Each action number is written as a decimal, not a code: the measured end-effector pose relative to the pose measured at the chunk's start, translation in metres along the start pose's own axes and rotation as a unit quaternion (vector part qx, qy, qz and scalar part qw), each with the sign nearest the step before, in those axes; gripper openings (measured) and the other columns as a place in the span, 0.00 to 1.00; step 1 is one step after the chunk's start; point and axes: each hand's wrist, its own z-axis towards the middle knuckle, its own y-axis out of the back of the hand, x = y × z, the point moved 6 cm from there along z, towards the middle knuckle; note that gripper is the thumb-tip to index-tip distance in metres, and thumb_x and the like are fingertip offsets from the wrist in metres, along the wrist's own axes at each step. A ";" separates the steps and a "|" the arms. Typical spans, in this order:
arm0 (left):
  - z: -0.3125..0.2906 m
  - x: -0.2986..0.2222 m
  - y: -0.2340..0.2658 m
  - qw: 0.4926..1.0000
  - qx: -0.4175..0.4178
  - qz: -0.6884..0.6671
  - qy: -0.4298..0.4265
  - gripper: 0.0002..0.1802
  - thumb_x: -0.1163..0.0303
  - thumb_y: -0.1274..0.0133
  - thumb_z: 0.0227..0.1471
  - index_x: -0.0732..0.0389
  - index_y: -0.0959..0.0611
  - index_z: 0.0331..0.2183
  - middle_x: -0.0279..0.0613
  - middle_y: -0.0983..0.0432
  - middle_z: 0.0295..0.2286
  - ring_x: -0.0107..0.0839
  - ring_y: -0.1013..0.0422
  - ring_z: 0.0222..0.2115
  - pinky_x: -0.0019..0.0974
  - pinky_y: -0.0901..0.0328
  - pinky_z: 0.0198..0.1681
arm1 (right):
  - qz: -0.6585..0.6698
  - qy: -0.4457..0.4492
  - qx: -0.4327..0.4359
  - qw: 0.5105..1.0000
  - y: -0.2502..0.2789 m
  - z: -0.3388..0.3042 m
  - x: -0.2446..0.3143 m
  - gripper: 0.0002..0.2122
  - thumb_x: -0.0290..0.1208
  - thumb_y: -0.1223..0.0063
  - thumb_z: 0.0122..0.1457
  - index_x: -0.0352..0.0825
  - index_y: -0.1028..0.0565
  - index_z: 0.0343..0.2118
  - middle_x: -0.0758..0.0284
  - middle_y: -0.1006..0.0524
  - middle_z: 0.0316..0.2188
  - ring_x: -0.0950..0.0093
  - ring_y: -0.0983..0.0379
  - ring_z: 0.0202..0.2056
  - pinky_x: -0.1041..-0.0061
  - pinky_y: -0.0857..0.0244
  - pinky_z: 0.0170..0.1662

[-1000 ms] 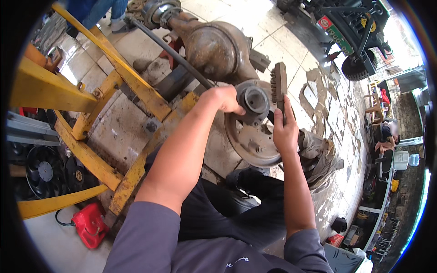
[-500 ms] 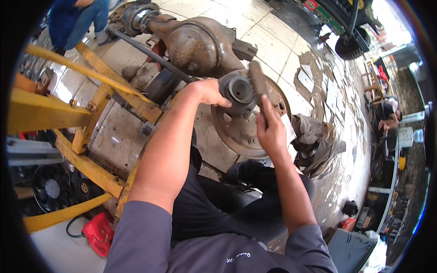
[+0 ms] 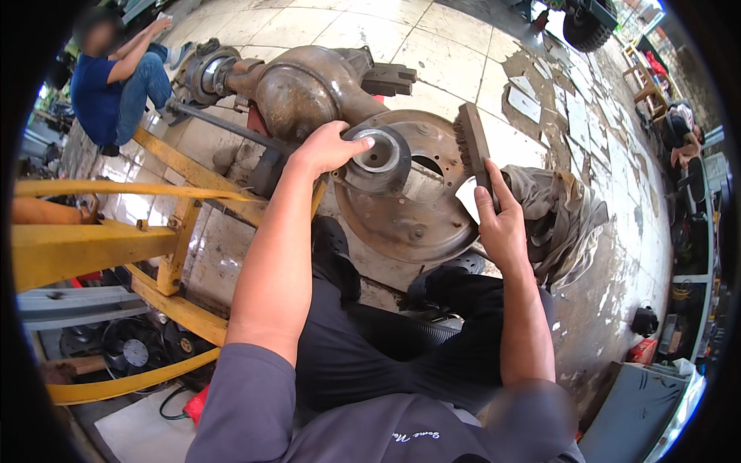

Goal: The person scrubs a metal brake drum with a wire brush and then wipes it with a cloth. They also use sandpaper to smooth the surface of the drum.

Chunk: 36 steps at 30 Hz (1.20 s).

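Note:
My left hand [image 3: 333, 147] grips a round, flanged grey metal part [image 3: 401, 174] with a hole through its middle. Its thumb presses on the bright rim, while the other fingers are mostly hidden. To the right of it, my right hand [image 3: 503, 228] is closed round the lower end of a wooden-backed brush [image 3: 477, 139]. The brush stands almost upright, bristles facing left, apart from the metal part. Below and behind both is a large round metal backing plate [image 3: 374, 220], stained brown, at the end of a rusty axle housing [image 3: 297, 89].
Yellow steel frame bars [image 3: 93, 251] stand close on my left, with a long dark rod [image 3: 231, 127] beyond. A crumpled grey cloth [image 3: 567, 216] hangs right of the plate. Another person [image 3: 116, 85] crouches at the far left. Broken tiles [image 3: 525, 104] lie on the far-right floor.
The metal part has tilted and shifted left in my left hand, its bright face now turned up. My right hand has drawn the brush away to the right. The view has swung left.

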 end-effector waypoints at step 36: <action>-0.034 0.004 -0.018 0.976 0.074 -0.014 0.206 0.58 0.53 0.41 0.46 0.78 0.54 0.62 0.56 0.39 0.57 0.40 0.28 0.46 0.44 0.26 0.42 | -0.065 0.026 0.091 0.993 -0.074 -0.061 0.037 0.28 0.28 0.48 0.63 0.36 0.37 0.67 0.43 0.23 0.39 0.45 0.25 0.43 0.53 0.33 0.49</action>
